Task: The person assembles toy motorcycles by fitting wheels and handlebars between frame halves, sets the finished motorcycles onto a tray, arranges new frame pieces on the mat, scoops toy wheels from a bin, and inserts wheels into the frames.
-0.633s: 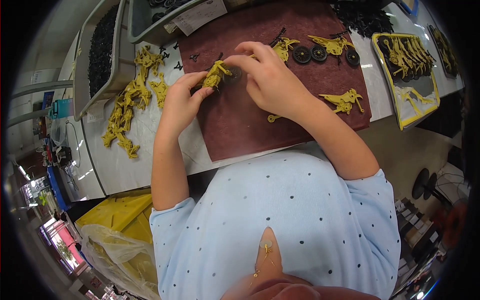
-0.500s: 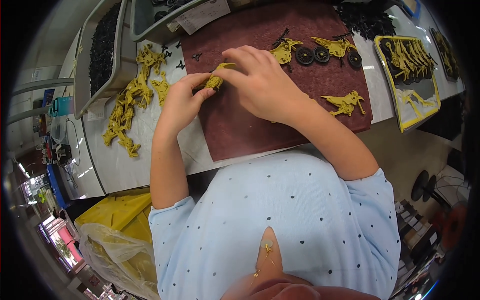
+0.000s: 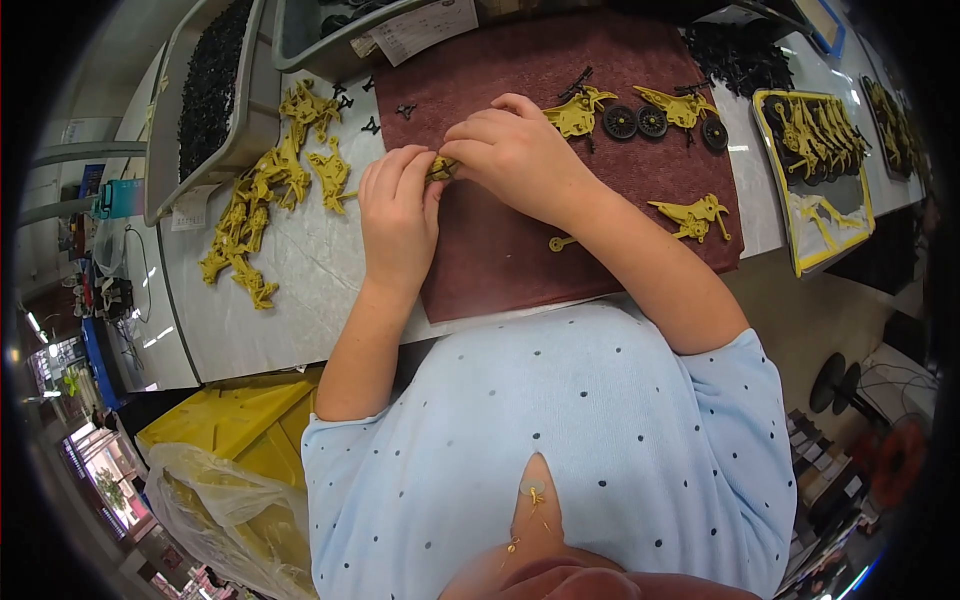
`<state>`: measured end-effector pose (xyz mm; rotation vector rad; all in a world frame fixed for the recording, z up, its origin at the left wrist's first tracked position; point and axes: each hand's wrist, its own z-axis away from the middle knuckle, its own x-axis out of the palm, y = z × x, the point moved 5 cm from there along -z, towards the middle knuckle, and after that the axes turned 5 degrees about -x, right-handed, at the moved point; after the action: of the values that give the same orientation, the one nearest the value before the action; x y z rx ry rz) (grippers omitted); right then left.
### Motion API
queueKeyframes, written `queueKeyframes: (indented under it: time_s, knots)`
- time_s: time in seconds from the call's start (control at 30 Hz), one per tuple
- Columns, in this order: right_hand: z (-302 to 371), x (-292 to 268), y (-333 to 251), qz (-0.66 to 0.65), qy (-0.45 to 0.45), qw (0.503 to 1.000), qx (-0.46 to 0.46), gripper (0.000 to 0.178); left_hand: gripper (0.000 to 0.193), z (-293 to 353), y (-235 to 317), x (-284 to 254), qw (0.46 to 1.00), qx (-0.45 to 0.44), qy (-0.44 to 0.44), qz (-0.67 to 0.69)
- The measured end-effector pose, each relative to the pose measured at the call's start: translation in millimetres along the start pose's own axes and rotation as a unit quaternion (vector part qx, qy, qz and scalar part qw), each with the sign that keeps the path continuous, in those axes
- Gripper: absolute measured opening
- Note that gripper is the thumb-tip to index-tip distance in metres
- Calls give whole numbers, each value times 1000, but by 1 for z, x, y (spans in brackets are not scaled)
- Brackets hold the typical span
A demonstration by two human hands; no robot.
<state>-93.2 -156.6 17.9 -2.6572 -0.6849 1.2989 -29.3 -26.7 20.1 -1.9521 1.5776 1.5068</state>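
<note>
Between my two hands, above the left part of the dark red cloth [image 3: 480, 270], is a small yellow toy-motorcycle body [image 3: 441, 168]. My left hand [image 3: 400, 205] has its fingers closed around one end, and a thin yellow piece sticks out past it on the left. My right hand [image 3: 515, 160] pinches the other end; its fingers hide most of the part. Beyond my right hand are yellow motorcycle bodies with black wheels [image 3: 651, 122]. A yellow body without wheels [image 3: 692, 215] rests near the cloth's right edge. One yellow ring-ended piece [image 3: 562, 243] shows beside my right forearm.
A pile of yellow bodies [image 3: 270, 180] lies left of the cloth. Grey bins [image 3: 300, 55] stand at the back left, one full of black parts [image 3: 215, 85]. At right a yellow-rimmed tray [image 3: 795, 240] holds assembled pieces. Small black parts [image 3: 405, 110] lie near the cloth's far left corner.
My left hand has turned upright, its fingers now wrapped over the yellow body. My right hand has come down closer to it. The ring-ended piece beside my right forearm now shows more.
</note>
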Motion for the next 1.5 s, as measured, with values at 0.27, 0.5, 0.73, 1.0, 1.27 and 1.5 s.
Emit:
queueKeyframes:
  time_s: [0.27,0.5,0.73,1.0,1.27,1.5]
  knots:
    - [3,1,-3,0,-6,999,-35,21,26,7,7,-2,994,41,67,-79]
    - [-1,4,-6,37,-9,995,-92,15,17,4,4,4,991,55,72,-98]
    - [-5,6,-3,36,-20,993,-110,10,15,-4,-1,3,992,71,79,-72]
    - [-13,-6,-2,1,1,1000,-16,25,15,-3,-4,-1,992,57,79,-78]
    - [-15,-14,-12,54,2,993,-107,22,20,3,-1,-9,992,38,90,-85]
    - [-8,-16,-27,121,1,989,-80,20,21,8,-4,-10,992,44,111,-48]
